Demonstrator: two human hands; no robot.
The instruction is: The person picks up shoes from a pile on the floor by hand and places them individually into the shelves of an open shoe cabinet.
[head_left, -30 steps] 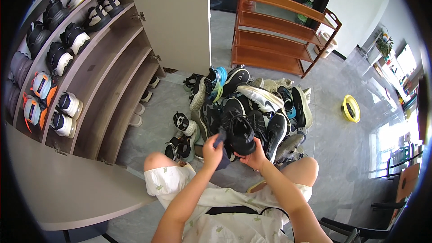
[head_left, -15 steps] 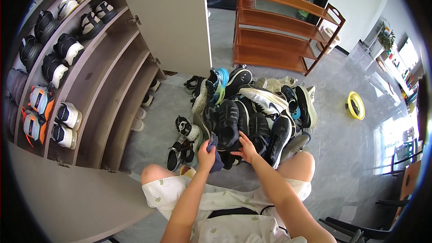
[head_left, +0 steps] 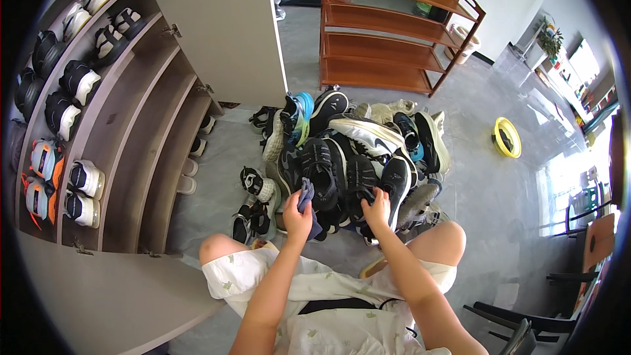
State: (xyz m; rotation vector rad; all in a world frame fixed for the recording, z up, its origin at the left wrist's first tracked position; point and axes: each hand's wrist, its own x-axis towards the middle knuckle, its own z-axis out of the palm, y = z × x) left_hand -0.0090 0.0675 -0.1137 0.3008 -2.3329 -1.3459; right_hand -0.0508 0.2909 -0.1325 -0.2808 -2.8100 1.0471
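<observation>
A heap of shoes lies on the floor before my bent knees. My left hand [head_left: 298, 217] is closed around a dark blue-grey cloth [head_left: 306, 195], held at the near left side of the heap. Just beyond it, a black sneaker [head_left: 318, 172] rests with its opening toward me. My right hand [head_left: 376, 212] grips the heel end of another black shoe [head_left: 361, 176] beside that sneaker; its fingertips partly hide the collar. Right of this hand lies a black shoe with a white sole [head_left: 397, 181]. A white and silver sneaker [head_left: 368, 133] lies across the heap's middle.
At left, an open shoe cabinet [head_left: 128, 151] holds several shoes, with its door [head_left: 217, 33] swung out. A brown wooden rack [head_left: 384, 44] stands behind the heap. A yellow basin [head_left: 507, 137] sits on the floor to the right; dark chairs [head_left: 526, 319] stand at lower right.
My right hand has moved from the middle black sneaker to the black shoe on its right. My left hand still holds the cloth. The whole view has shifted slightly.
</observation>
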